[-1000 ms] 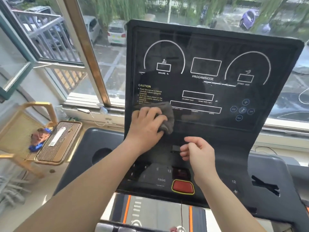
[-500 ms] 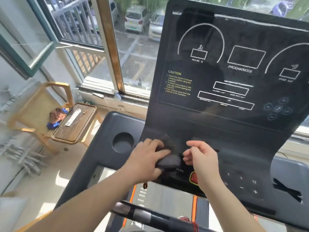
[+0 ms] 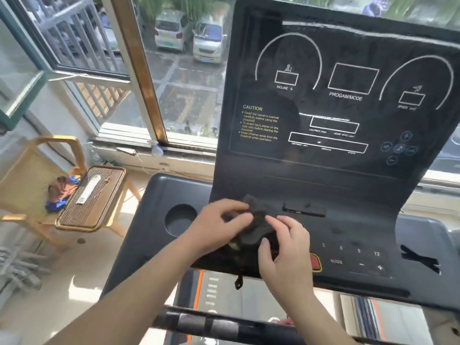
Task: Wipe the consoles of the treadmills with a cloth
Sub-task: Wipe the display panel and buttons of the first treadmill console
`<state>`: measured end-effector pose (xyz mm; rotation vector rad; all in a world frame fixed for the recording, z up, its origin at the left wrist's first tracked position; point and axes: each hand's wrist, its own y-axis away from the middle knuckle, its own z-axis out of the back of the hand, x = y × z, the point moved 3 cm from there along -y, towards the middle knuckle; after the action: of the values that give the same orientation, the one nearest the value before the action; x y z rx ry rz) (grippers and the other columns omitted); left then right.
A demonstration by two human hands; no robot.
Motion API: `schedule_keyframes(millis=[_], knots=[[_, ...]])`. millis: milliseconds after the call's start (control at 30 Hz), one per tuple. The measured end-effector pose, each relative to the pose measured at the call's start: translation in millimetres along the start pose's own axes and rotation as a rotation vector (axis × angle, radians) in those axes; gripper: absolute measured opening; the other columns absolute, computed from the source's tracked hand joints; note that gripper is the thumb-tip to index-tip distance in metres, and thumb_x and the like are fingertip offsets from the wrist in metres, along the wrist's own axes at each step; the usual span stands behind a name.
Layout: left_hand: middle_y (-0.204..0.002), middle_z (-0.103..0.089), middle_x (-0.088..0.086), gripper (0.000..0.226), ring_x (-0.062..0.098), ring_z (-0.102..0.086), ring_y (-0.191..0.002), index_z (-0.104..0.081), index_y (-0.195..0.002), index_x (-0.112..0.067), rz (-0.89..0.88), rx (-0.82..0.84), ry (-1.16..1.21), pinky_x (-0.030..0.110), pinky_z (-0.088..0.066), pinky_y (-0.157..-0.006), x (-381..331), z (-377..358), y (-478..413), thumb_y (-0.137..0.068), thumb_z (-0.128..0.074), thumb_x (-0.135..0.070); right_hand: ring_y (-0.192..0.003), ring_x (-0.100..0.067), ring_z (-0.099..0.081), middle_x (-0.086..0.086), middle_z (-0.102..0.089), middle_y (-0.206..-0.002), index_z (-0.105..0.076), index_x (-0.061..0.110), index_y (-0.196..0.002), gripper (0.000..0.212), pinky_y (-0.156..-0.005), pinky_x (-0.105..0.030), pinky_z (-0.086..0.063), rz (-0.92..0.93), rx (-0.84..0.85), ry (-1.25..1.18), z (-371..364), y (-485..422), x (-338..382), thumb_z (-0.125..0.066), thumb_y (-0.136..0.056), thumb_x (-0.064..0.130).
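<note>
A black treadmill console (image 3: 343, 145) rises in front of me, with white dial outlines and yellow caution text on its upright panel. A dark crumpled cloth (image 3: 257, 221) lies bunched on the lower keypad part, just left of the red stop button (image 3: 315, 263). My left hand (image 3: 219, 224) grips the cloth from the left. My right hand (image 3: 283, 247) holds it from the right, fingers curled into the fabric. Both hands sit together over the keypad's left half.
A round cup holder (image 3: 181, 219) sits in the grey tray left of my hands. A handlebar (image 3: 224, 326) crosses below. To the left a wooden chair (image 3: 37, 180) holds a tray (image 3: 92, 197) and cloths. The window (image 3: 174, 70) is behind.
My left hand brought the cloth down from the upright panel to the keypad. My right hand moved in and took hold of the cloth too. The view shifted left.
</note>
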<state>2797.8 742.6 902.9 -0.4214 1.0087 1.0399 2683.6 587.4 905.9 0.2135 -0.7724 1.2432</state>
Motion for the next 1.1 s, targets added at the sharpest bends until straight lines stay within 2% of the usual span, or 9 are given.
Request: schedule_keyframes(millis=[100,200,333,600,767,833,933,1033,1100], knots=[[-0.11,-0.066,-0.015,0.033,0.007,-0.062,-0.1,-0.069,-0.121,-0.031,0.062,-0.351,-0.243,0.034,-0.054,-0.088,38,33,-4,-0.095,-0.061,-0.049,-0.136,-0.035,-0.048,-0.013,-0.056,-0.144,-0.066,0.02,-0.141,0.053,-0.118,-0.05,-0.036,0.149,0.086,0.187,-28,4,18,-0.069,-0.092,0.042],[-0.108,-0.056,-0.013,0.027,0.01,-0.062,-0.094,-0.061,-0.125,-0.033,0.08,-0.314,-0.321,0.035,-0.054,-0.079,65,21,8,-0.102,-0.051,-0.044,-0.13,-0.035,-0.056,-0.006,-0.063,-0.142,-0.058,0.029,-0.148,0.071,-0.112,-0.062,-0.039,0.166,0.241,0.431,-52,4,24,-0.056,-0.09,0.07],[-0.106,-0.055,-0.015,0.027,0.006,-0.061,-0.091,-0.059,-0.126,-0.034,0.066,-0.325,-0.29,0.029,-0.051,-0.074,74,17,10,-0.105,-0.046,-0.043,-0.116,-0.034,-0.059,-0.008,-0.063,-0.135,-0.058,0.027,-0.148,0.078,-0.098,-0.053,-0.049,0.223,0.267,0.563,-50,-5,14,-0.059,-0.085,0.073],[-0.109,-0.056,-0.015,0.022,0.007,-0.061,-0.089,-0.056,-0.122,-0.035,0.096,-0.321,-0.267,0.021,-0.043,-0.069,75,17,3,-0.103,-0.047,-0.042,-0.116,-0.031,-0.056,-0.005,-0.061,-0.132,-0.069,0.023,-0.132,0.056,-0.094,-0.05,-0.045,0.155,0.16,0.436,-69,-21,3,-0.074,-0.08,0.045],[-0.109,-0.057,-0.015,0.02,0.006,-0.06,-0.088,-0.056,-0.122,-0.034,0.109,-0.308,-0.251,0.016,-0.04,-0.068,75,18,4,-0.106,-0.044,-0.038,-0.119,-0.034,-0.054,-0.01,-0.062,-0.134,-0.069,0.021,-0.131,0.056,-0.097,-0.051,-0.041,0.53,0.154,0.541,-68,-80,9,-0.084,-0.078,0.025],[-0.109,-0.057,-0.016,0.02,0.006,-0.061,-0.088,-0.056,-0.122,-0.034,0.112,-0.31,-0.251,0.015,-0.04,-0.068,75,18,4,-0.106,-0.044,-0.038,-0.119,-0.036,-0.056,-0.011,-0.063,-0.134,-0.069,0.02,-0.13,0.053,-0.099,-0.052,-0.041,0.577,0.127,0.566,-65,-88,9,-0.082,-0.079,0.018],[-0.109,-0.057,-0.016,0.02,0.005,-0.061,-0.088,-0.056,-0.121,-0.035,0.114,-0.315,-0.246,0.019,-0.044,-0.069,75,18,4,-0.106,-0.044,-0.038,-0.12,-0.038,-0.055,-0.012,-0.062,-0.134,-0.072,0.02,-0.124,0.046,-0.1,-0.054,-0.041,0.406,0.075,0.481,-72,-68,14,-0.08,-0.078,0.018],[-0.11,-0.058,-0.014,0.02,0.008,-0.063,-0.09,-0.057,-0.121,-0.034,0.109,-0.324,-0.247,0.032,-0.054,-0.076,78,18,3,-0.105,-0.045,-0.034,-0.118,-0.034,-0.053,-0.007,-0.059,-0.134,-0.072,0.03,-0.12,0.044,-0.094,-0.051,-0.044,0.158,0.138,0.389,-80,-42,23,-0.074,-0.081,0.049],[-0.111,-0.059,-0.013,0.021,0.011,-0.063,-0.091,-0.057,-0.121,-0.033,0.108,-0.331,-0.247,0.038,-0.055,-0.078,80,18,2,-0.105,-0.045,-0.029,-0.112,-0.031,-0.055,-0.004,-0.061,-0.13,-0.071,0.035,-0.119,0.054,-0.086,-0.048,-0.047,0.153,0.198,0.41,-79,-31,24,-0.069,-0.075,0.068]])
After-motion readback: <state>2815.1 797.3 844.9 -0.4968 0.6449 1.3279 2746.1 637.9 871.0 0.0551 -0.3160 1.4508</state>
